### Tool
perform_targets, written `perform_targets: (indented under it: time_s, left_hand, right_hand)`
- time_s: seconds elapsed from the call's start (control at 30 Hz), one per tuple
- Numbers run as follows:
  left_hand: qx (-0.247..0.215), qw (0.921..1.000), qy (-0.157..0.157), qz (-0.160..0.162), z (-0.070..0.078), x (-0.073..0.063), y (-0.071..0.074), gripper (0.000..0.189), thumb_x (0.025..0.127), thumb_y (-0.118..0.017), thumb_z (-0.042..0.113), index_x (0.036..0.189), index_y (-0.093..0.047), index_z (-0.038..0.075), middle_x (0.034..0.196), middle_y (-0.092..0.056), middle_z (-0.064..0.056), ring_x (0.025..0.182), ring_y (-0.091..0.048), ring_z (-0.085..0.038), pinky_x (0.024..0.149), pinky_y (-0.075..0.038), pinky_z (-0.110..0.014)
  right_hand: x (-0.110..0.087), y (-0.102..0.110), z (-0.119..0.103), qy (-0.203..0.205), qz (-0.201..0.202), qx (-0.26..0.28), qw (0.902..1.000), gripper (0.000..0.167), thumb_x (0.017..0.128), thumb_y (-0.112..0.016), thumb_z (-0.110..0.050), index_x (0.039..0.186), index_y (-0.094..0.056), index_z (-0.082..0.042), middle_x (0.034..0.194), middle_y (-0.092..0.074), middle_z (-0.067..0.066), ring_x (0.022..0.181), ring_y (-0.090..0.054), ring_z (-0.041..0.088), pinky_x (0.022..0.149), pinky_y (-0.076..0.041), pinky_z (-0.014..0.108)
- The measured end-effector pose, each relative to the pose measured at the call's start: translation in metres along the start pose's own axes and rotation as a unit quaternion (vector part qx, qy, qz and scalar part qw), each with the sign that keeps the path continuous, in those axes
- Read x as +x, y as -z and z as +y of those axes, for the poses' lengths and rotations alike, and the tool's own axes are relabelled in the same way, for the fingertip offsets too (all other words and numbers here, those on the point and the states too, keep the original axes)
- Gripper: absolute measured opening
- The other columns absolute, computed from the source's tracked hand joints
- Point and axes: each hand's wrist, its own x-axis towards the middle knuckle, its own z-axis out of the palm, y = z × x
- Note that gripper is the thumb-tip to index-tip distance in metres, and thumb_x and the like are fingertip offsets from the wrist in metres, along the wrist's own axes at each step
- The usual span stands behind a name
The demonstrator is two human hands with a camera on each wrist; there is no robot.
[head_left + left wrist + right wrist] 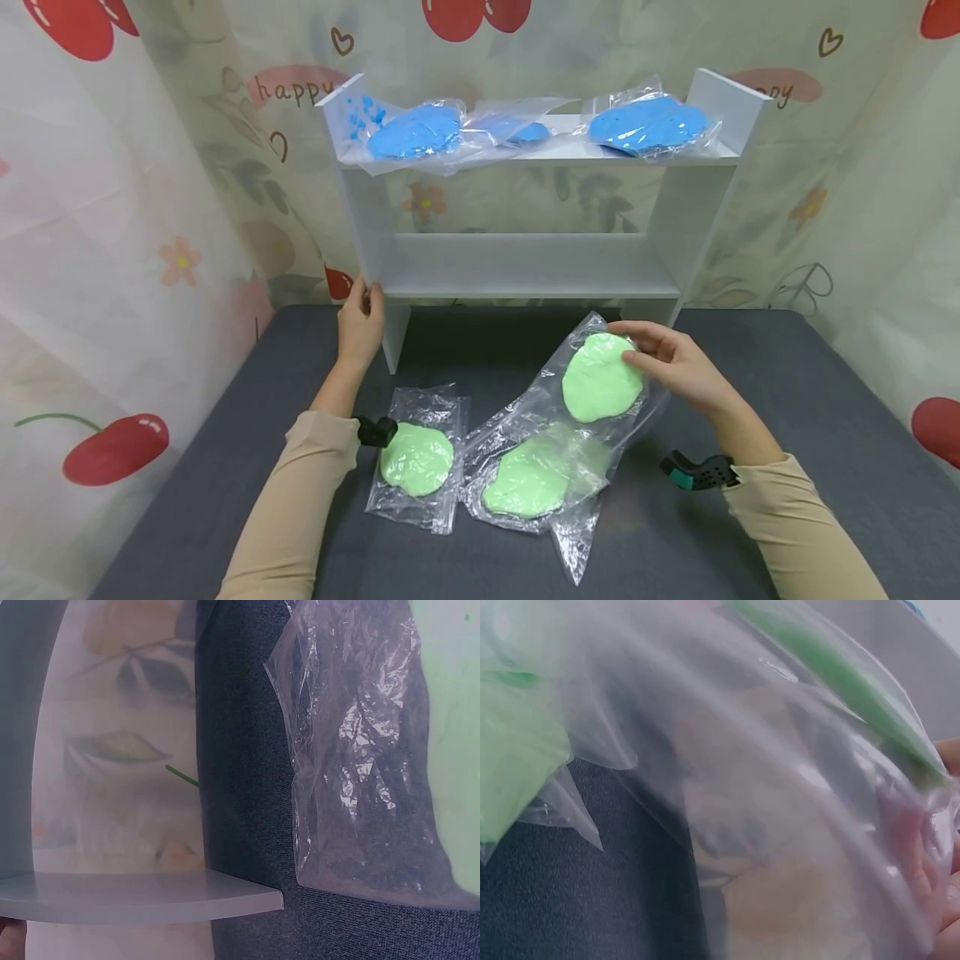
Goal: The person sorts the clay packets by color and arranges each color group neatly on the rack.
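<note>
My right hand (678,362) pinches a clear plastic bag (542,400) holding a flattened green clay-like lump (602,379), lifted above the table. In the right wrist view, fingers (949,889) grip the clear film at the right edge. Below the raised bag lies another green lump (525,479) in clear plastic; the layers overlap. My left hand (362,325) holds the left side panel of a white shelf (525,267) near its lower board. Only a fingertip (10,941) shows in the left wrist view. Left of the raised bag, a bagged green lump (417,460) lies flat.
On the shelf's top board lie bagged blue lumps (417,132), with another blue lump (648,123) at the right. A dark grey table (675,550) carries the shelf and bags. Printed curtains (135,333) surround it. A cable (806,283) hangs behind the right corner.
</note>
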Motion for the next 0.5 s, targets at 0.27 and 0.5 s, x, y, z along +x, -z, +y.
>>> perform_targets:
  time_s: [0.27,0.5]
  left_hand:
    - [-0.007,1.0000,0.001,-0.006,-0.0006,-0.0003,0.0005,0.040,0.100,-0.039,0.023,0.138,-0.045,0.011,0.128,-0.057,-0.020,0.113,-0.060,-0.034,0.084,-0.049,-0.049]
    - [-0.008,1.0000,0.002,-0.005,-0.0008,0.0000,0.0002,0.041,0.100,-0.039,0.023,0.139,-0.045,0.013,0.130,-0.057,-0.019,0.113,-0.059,-0.034,0.085,-0.049,-0.049]
  right_hand:
    - [0.0016,-0.0039,0.0008,0.004,0.010,0.012,0.9999,0.045,0.094,-0.052,-0.006,0.138,-0.041,-0.008,0.092,-0.061,-0.009,0.072,-0.057,0.003,0.059,-0.050,0.023]
    - [0.0022,-0.0088,-0.0005,0.011,0.005,0.026,0.9996,0.047,0.093,-0.053,-0.003,0.138,-0.041,-0.009,0.106,-0.056,-0.006,0.073,-0.055,0.005,0.059,-0.052,0.027]
